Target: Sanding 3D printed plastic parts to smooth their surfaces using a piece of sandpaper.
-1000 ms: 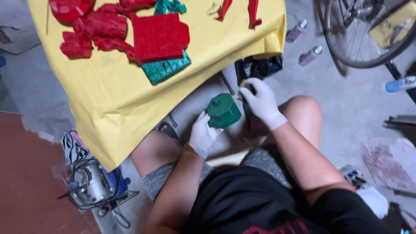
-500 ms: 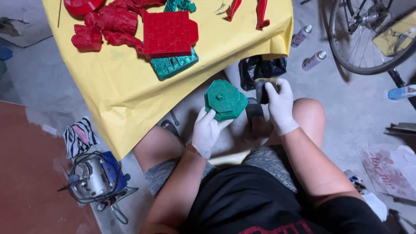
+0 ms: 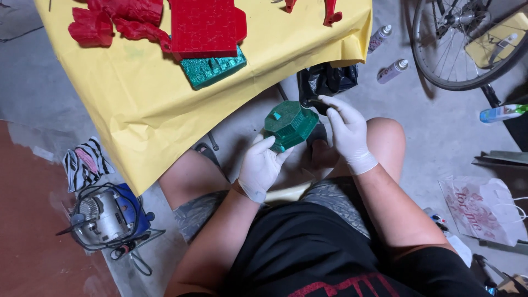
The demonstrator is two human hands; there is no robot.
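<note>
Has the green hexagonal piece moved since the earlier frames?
Yes. The green hexagonal piece, held in the left hand, has risen from the person's lap toward the hanging edge of the yellow table cover, and its broad face has turned more toward the camera.

Gloved left hand (image 3: 259,168) curled in grip, gloved right hand (image 3: 347,133) fingers pinched, forearms bare

Green block (image 3: 290,124), white-gloved hands (image 3: 263,168), yellow sheet (image 3: 137,99) (red pieces (image 3: 206,25)).
</note>
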